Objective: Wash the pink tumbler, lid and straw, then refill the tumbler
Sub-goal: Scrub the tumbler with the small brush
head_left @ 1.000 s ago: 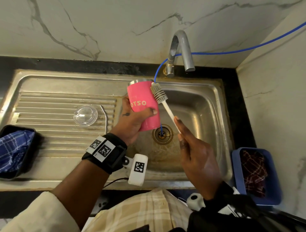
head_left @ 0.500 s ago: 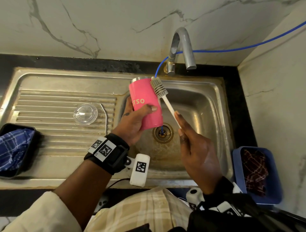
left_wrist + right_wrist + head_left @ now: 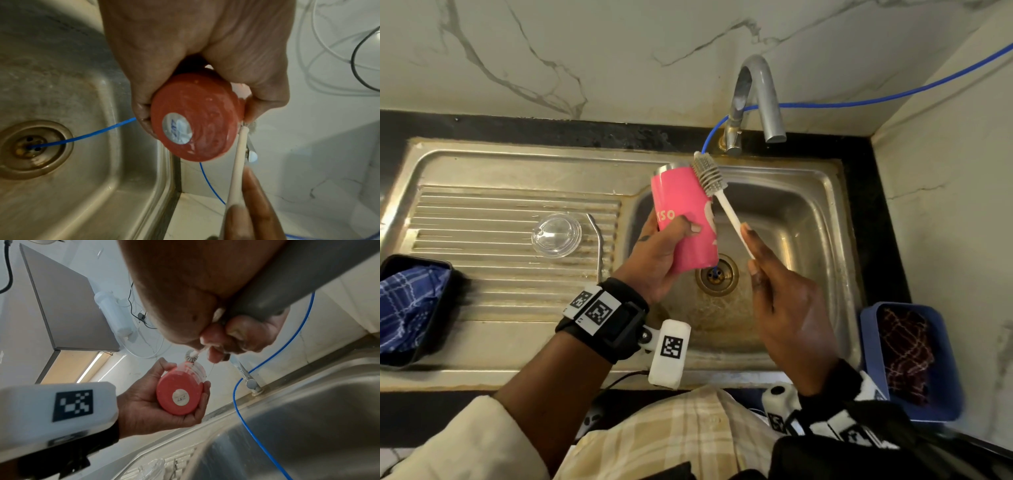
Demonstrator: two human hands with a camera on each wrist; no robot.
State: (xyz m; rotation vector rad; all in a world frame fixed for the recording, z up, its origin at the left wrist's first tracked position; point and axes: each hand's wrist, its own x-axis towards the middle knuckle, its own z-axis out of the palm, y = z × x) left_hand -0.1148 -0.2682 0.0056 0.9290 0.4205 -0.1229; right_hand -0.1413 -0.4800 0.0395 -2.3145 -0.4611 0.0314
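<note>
Up near the rim now sits the brush (image 3: 708, 174), pinched in the right hand (image 3: 784, 301), while the left hand (image 3: 661, 260) wraps the tumbler (image 3: 683, 219) over the sink (image 3: 808, 219), so drips fall in

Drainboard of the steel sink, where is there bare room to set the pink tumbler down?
On the ribbed steel drainboard, the near stretch between the black tray and the left hand is bare, as is the far-left strip beyond the clear round lid. Its middle is crowded: the lid and the bent metal straw lie close together.
</note>
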